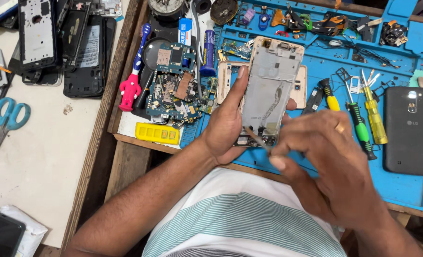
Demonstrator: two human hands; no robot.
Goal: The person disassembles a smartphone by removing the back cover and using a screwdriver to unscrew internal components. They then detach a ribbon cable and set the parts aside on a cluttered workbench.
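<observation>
- Far left, on the pale tabletop [45, 157], a pair of blue-handled scissors [4, 124] lies flat with its blades closed, well apart from the work, so it looks set aside.
- Above them, several black phone backs and frames [61, 45] are stacked together at the table's top edge, likely to keep stripped shells out of the way.
- On the wooden-rimmed bench, a pink-handled toothbrush [134, 71] lies just beside a heap of green circuit boards [173, 85]; a yellow parts tray [157, 133] sits below them at the bench edge, within reach.
- The left hand [226, 126] cradles an opened phone frame [268, 88] from beneath, palm up, thumb stretched along its left edge and fingers wrapped behind. The frame is lifted off the blue work mat [411, 190] and tilted towards the face, I'd judge to steady it and bring its lower end under the eye.
- The right hand [328, 164] is pinched closed, thumb and fingertips together, on a thin metal probe [256, 140] whose tip touches the frame's lower end. The hand is blurred, so the exact grip is unclear.
- Right of the hands, yellow- and green-handled screwdrivers [368, 119] lie side by side on the mat, and a dark phone back cover [409, 131] rests flat farther right.
</observation>
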